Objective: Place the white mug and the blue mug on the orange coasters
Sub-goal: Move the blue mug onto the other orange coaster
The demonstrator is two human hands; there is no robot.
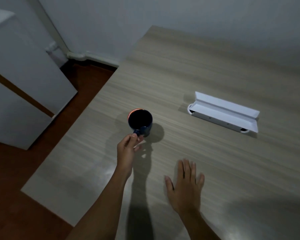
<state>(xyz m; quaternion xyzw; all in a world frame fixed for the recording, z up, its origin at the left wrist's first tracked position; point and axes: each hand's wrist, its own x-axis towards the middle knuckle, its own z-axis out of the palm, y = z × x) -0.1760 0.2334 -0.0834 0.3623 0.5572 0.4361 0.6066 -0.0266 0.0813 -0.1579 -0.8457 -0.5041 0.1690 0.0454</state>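
The dark blue mug [140, 122] stands upright on the wooden table [206, 70], left of centre. A thin orange arc of a coaster [134, 110] shows behind its far rim. My left hand [128, 149] pinches the mug's handle with thumb and fingertips. Nearer to me and to the right, my right hand [185, 186] lies flat on the table with fingers spread, holding nothing. No white mug and no second coaster are in view.
A long open white box [223, 112] lies on the table to the right of the mug. The table's left edge drops to a red-brown floor [16, 179], where a white cabinet [24, 84] stands at far left.
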